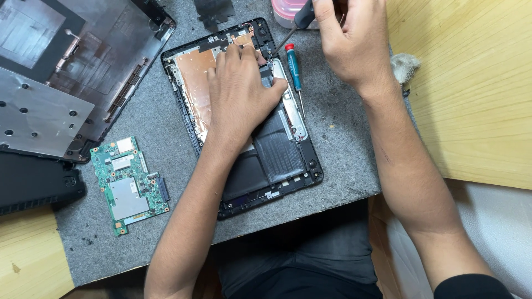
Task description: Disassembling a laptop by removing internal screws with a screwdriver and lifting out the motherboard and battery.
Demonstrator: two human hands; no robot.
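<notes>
Your left hand (241, 91) lies flat and open on the opened tablet (244, 111), palm down over the copper-coloured shielding (191, 83), with the thumb stretched toward the silver bracket (293, 111) along the tablet's right edge. It presses on the device and grips nothing. Your right hand (349, 41) is closed around a dark-handled screwdriver (293, 25), held near the top of the view; its thin shaft slants down and left, and the tip meets the tablet's upper right corner, just beside your left fingertips (235, 50).

The tablet sits face down, back cover off, in the middle of a grey felt mat (343, 144) that covers the surface. Its dark battery pack (277, 149) fills the lower half of the shell. A second screwdriver (293, 69), with a red cap and blue-green handle, rests on the mat touching the tablet's right edge.

To the left, a green circuit board (130, 185) lies on the mat, well apart from the tablet. Beyond it, a larger dark laptop shell (83, 61) with a silver plate occupies the upper left corner. A pink-lidded container (288, 11) stands at the top edge, partly hidden behind your right hand. Pale wooden boards (471, 83) flank the mat on the right.
</notes>
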